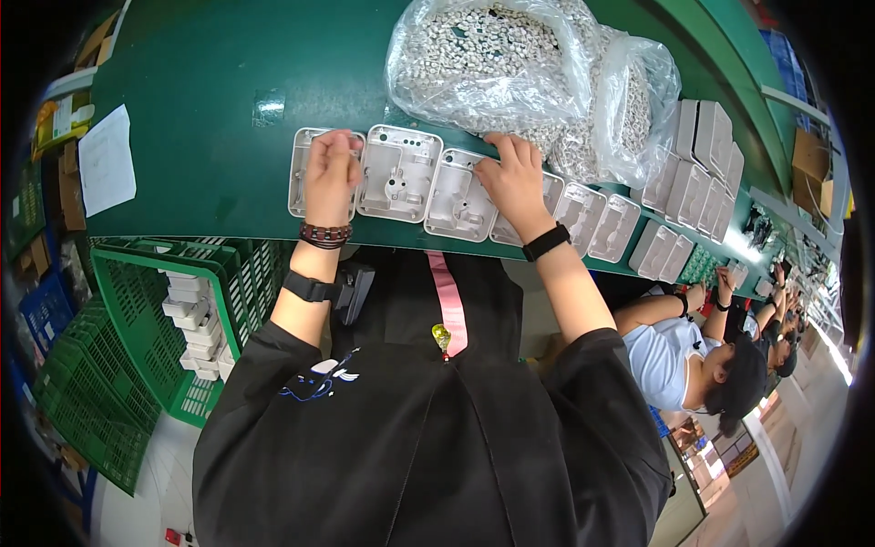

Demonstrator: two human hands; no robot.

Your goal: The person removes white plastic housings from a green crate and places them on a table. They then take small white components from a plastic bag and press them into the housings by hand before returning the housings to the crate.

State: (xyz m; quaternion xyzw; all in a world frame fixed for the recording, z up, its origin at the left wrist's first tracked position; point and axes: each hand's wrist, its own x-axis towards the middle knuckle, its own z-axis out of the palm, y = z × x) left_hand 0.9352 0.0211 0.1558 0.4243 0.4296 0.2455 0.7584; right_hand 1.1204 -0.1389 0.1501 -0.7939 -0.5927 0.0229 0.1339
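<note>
A row of light grey plastic housings lies along the near edge of the green table. My left hand (332,167) is over the leftmost housing (296,182), thumb and fingers pinched together; whatever is between them is too small to make out. Right of it lies a housing (401,173) with a small white part inside. My right hand (513,175) reaches across the housing (456,196) beside that one, its fingers bent and apart near the clear plastic bag (488,100). Small metallic-looking parts fill the bag. I see nothing in the right hand.
More housings (697,182) are stacked at the right of the table (210,82). A paper sheet (108,161) lies at the left. Below it, a green crate (137,319) holds white pieces (193,319). Co-workers (679,360) sit along the right side.
</note>
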